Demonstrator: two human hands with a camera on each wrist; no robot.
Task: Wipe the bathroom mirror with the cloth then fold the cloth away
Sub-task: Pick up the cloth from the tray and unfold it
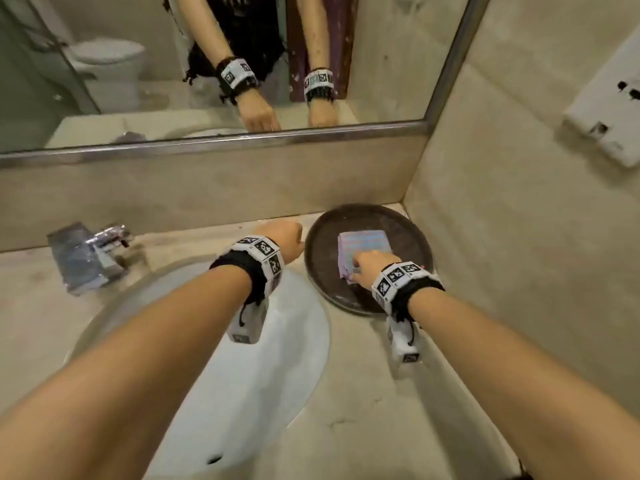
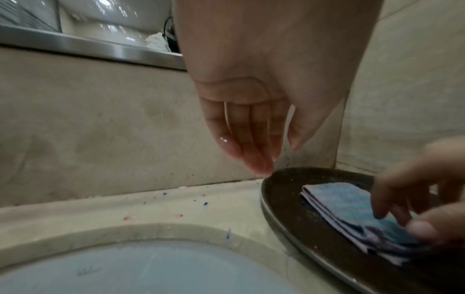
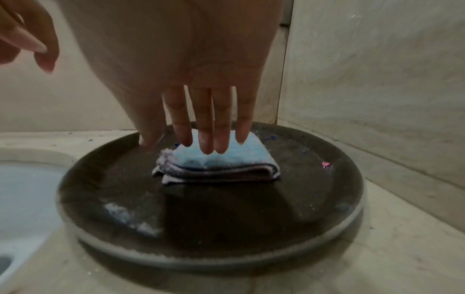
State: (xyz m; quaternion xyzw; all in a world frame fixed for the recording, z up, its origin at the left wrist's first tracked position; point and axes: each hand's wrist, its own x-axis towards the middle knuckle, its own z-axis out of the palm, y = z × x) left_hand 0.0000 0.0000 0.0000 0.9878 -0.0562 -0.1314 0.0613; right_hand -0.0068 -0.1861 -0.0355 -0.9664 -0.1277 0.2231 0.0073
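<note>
A folded blue and purple striped cloth [image 1: 363, 241] [image 2: 337, 201] [image 3: 251, 157] lies on a dark round tray [image 1: 320, 247] [image 2: 289, 199] [image 3: 226, 208] in the counter's back right corner. My right hand [image 1: 370, 266] [image 3: 181, 145] [image 2: 415, 199] rests its straight fingertips on top of the cloth, and its thumb tip reaches down to the tray beside it. My left hand [image 1: 284, 237] [image 2: 276, 157] [image 3: 30, 43] hangs with straight fingers just above the tray's left rim and holds nothing. The mirror [image 1: 138, 64] spans the wall above the counter.
A white sink basin [image 1: 242, 341] sits in the beige counter left of the tray. A chrome faucet [image 1: 90, 254] stands at the back left. Walls close in behind and to the right of the tray. A white fixture [image 1: 606, 109] hangs on the right wall.
</note>
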